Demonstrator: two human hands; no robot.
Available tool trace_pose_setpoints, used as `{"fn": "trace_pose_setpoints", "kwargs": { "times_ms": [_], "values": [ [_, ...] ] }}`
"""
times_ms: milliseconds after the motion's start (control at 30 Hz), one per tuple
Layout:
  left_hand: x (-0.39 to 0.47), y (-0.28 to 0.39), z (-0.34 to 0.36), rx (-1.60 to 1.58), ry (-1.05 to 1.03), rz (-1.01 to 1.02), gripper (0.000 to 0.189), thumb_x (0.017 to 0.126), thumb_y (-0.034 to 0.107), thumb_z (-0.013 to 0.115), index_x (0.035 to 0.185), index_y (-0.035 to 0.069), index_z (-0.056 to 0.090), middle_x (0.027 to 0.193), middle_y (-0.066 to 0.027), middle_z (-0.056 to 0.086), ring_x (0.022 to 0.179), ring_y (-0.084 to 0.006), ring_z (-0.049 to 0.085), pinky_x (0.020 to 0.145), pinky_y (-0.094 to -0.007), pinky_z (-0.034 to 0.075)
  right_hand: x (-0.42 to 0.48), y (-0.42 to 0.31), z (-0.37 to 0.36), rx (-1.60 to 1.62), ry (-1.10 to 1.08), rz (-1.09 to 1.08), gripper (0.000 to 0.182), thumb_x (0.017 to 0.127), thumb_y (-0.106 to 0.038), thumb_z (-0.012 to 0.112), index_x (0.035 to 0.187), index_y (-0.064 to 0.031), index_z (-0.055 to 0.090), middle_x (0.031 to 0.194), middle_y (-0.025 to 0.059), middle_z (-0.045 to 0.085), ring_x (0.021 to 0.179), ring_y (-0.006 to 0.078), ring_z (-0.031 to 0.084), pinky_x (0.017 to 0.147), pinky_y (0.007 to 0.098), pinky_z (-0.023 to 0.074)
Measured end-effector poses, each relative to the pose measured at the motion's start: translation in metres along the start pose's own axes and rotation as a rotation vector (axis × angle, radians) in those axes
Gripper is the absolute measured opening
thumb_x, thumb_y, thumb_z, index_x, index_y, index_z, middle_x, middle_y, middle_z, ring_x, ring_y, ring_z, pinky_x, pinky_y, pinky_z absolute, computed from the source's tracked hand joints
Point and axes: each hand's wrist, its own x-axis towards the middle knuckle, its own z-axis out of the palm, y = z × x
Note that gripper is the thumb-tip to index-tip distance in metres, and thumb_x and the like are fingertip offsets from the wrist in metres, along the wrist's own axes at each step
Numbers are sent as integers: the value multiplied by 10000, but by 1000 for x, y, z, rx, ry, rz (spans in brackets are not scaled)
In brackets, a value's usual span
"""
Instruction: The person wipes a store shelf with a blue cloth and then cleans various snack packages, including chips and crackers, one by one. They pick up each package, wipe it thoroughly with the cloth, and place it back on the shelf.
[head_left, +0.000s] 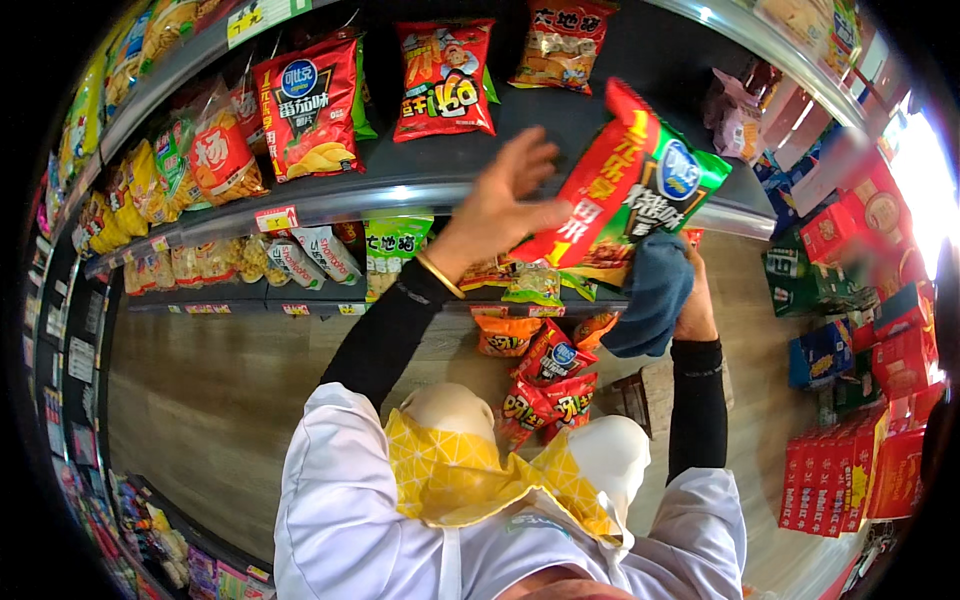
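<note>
My right hand (699, 296) holds a blue cloth (651, 296) at the lower end of a red and green bag of potato chips (637, 187), which is tilted above the shelf edge. Part of that hand is hidden behind the cloth. My left hand (517, 195), fingers spread and somewhat blurred, is beside the bag's left side; its thumb reaches the bag, and whether it presses on it I cannot tell. On the dark shelf beyond lie a red snack bag (446, 79), a brown-red snack bag (564, 45) and, further left, a red bag of tomato chips (311, 109).
Several snack bags (555, 356) are on the floor before my knees, below the lower shelf edge (435, 306). A row of packaged snacks (225, 154) fills the shelf's left part. Stacked cartons (832, 472) stand at the right. An upper shelf edge (795, 56) curves overhead.
</note>
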Motion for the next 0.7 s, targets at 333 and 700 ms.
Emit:
{"fn": "trace_pose_setpoints", "kwargs": {
  "times_ms": [333,700],
  "values": [
    [68,-18,-83,1192,710,-166,1237,588,566,775,1411,-64,99,1477,-287,106,1355,-456,151,1016,-634,243,32,-31,-15,-30,40,-124,341,897,-129,558,1212,-8,507,1046,88,614,878,154,617,766,287,532],
    [101,-28,-41,1409,336,311,1039,673,361,781,1371,-116,177,1412,-331,237,1340,-439,218,1085,-440,263,46,-64,-47,-95,121,-230,358,887,-112,576,1211,20,501,1040,99,619,846,147,623,735,284,536]
  ]
}}
